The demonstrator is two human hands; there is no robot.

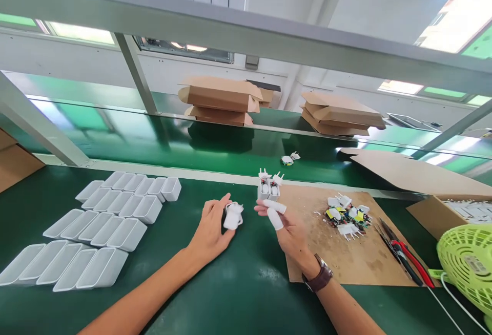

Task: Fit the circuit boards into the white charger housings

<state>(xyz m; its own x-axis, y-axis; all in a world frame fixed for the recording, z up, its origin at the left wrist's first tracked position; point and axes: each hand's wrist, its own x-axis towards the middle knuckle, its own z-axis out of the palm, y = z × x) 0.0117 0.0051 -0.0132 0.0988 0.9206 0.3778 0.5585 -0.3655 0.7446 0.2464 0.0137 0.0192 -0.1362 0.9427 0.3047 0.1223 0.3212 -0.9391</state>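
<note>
My left hand (213, 226) is closed around a small white plastic charger case (232, 217), fingers on its far side and thumb at the near side. A white part shows at its mouth; the rest of the inside is hard to make out. To the right, my right hand (286, 227) has white covers on thumb and forefinger. These fingers stand apart, and I see nothing between them. Just beyond it are two upright white cases (269, 191) with circuit parts and white plug pieces sticking out of their tops.
Rows of open white cases (111, 209) lie at left. On a brown cardboard sheet (326, 263) sit a pile of circuit boards (348, 215) and red-handled pliers (413, 263). A green fan (467, 263) and an open carton (434, 214) are at right. One loose assembly (288, 160) lies behind.
</note>
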